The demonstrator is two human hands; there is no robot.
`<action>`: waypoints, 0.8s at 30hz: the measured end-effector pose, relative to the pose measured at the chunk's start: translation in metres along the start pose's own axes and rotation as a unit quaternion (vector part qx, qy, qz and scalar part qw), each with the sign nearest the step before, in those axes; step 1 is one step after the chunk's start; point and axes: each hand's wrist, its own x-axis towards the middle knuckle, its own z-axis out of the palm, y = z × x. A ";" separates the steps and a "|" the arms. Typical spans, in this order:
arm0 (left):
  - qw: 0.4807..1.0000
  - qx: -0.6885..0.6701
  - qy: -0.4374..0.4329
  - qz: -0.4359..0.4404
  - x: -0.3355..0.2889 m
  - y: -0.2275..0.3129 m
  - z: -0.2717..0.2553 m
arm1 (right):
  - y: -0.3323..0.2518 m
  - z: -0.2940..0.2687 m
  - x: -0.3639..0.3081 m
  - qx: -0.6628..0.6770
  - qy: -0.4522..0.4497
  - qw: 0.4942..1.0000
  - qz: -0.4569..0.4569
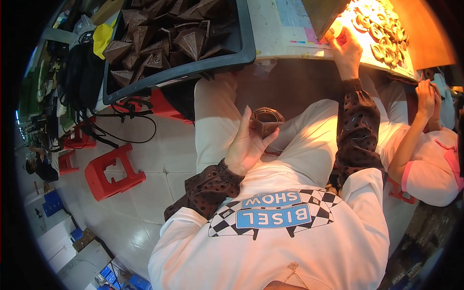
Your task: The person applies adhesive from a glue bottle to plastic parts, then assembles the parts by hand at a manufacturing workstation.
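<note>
My left hand (245,151), above my lap, is closed around a dark brown faceted, cup-like piece (267,126). The piece's polygonal open rim shows a hollow inside. Out over the lit table edge, my right hand (346,48) has its thumb and fingers pinched together beside a brown upright panel (325,17). Whatever lies between those fingertips is too small and too brightly lit to make out. Just right of that hand, many pale ring-shaped pieces (381,29) lie heaped in strong warm light.
A black tray (247,34) heaped with brown faceted pieces (159,43) stands at the front left. Red stools (113,171) and hanging black cables (130,116) are at the left. Another person's hands (426,101) are raised at the right, close to the table.
</note>
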 end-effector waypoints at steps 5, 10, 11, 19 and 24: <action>0.999 0.017 0.025 0.016 -0.002 -0.001 0.001 | 0.000 0.001 0.000 -0.003 0.016 1.000 -0.023; 0.998 0.041 0.043 0.032 -0.004 -0.001 0.003 | 0.002 0.001 0.001 0.000 0.020 1.000 -0.013; 0.997 0.048 0.054 0.035 -0.005 -0.001 0.003 | 0.002 0.001 0.001 0.000 0.020 1.000 -0.013; 0.992 0.106 0.039 0.058 -0.007 0.001 -0.001 | 0.001 0.000 0.000 -0.022 -0.007 1.000 0.009; 0.988 0.127 0.047 0.078 -0.007 0.002 -0.002 | 0.000 0.000 -0.001 -0.012 0.005 1.000 -0.002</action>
